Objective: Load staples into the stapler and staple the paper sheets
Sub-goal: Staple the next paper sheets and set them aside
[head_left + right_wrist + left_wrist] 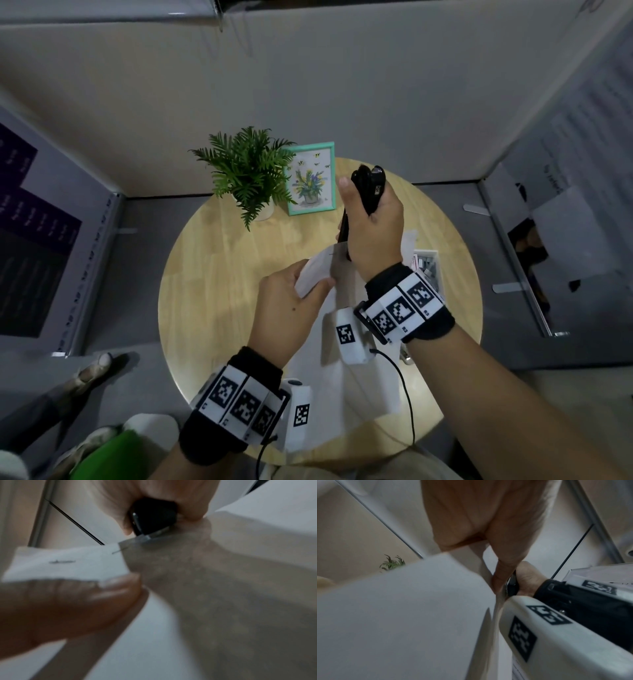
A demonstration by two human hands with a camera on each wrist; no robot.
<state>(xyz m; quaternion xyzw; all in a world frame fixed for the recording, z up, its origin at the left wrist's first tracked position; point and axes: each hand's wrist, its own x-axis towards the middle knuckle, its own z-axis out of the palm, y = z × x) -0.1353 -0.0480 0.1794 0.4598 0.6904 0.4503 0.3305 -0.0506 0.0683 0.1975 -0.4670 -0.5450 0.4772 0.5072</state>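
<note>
My right hand [371, 222] grips a black stapler [369, 188], held upright above the round wooden table [205, 291], its nose pointing down onto the corner of the white paper sheets [346, 383]. My left hand [291, 305] pinches that raised paper corner [313, 274] between thumb and fingers. In the right wrist view the stapler's black body [154, 516] meets the paper edge, and a staple [62, 561] sits in the paper corner [68, 562] above my left thumb [85, 601]. In the left wrist view the paper [402, 615] fills the lower left.
A small potted fern [248, 171] and a teal-framed flower picture [311, 178] stand at the table's far side. A white box of staples [428, 270] lies to the right, partly behind my right wrist. Cardboard walls enclose the table.
</note>
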